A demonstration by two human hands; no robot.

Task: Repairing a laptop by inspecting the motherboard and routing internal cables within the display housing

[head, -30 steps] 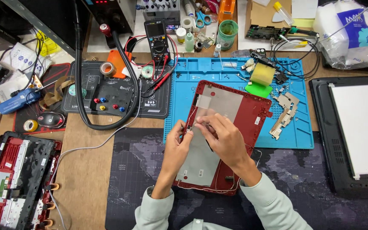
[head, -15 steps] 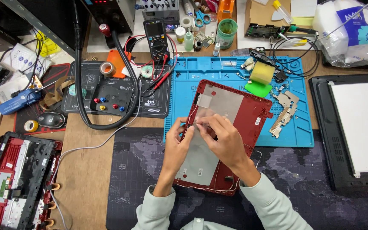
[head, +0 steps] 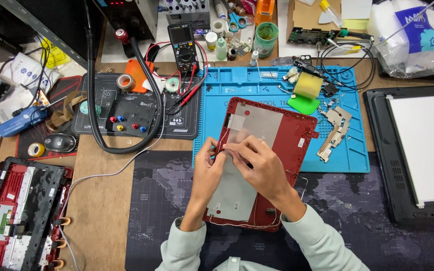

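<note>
Plainly, the red laptop lid [head: 297, 140] lies tilted, its silvery foil lining upward.

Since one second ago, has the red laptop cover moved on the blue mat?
No. The red laptop cover lies in the same place and at the same tilt on the blue mat; both hands keep working at its left edge.

I see the bench lit brightly and evenly from overhead, with only short, soft shadows under my hands and along the black hose [head: 92, 100]. Mild glare sits on the silver sheet [head: 257, 128] inside the red laptop lid [head: 297, 150] and on the white panel [head: 423, 145] at right. Focus is sharp throughout; straight edges bow slightly toward the corners.
</note>
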